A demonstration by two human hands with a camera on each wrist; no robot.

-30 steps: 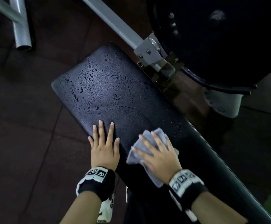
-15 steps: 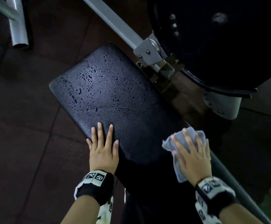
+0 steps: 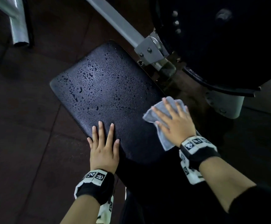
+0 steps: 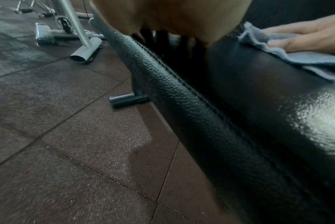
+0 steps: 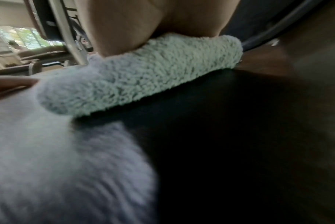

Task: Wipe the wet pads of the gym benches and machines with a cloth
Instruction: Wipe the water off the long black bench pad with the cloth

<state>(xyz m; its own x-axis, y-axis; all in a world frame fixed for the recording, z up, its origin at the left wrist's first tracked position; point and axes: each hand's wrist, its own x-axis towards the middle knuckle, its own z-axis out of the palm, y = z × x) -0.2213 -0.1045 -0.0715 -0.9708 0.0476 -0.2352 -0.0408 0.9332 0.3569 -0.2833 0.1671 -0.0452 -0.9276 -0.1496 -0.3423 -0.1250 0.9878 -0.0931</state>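
Observation:
A black bench pad point(image 3: 109, 88) runs from the upper middle to the lower right of the head view, with water drops on its far half. My right hand point(image 3: 172, 120) lies flat with spread fingers on a grey-blue cloth point(image 3: 149, 116) at the pad's right edge. The cloth point(image 5: 143, 72) fills much of the right wrist view, and in the left wrist view it point(image 4: 301, 60) lies under that hand on the pad point(image 4: 230, 94). My left hand point(image 3: 103, 146) rests flat on the pad's left edge, fingers straight, holding nothing.
A grey steel bar and bracket point(image 3: 146, 49) meet the pad's far end. A large black round machine part point(image 3: 220, 42) sits at the upper right. A steel frame leg point(image 3: 18, 29) stands at the upper left. Brown rubber floor tiles point(image 4: 66, 136) lie to the left.
My right hand slid the cloth from the middle of the pad to its right edge, then up along that edge toward the wet far half. The left hand stayed in place.

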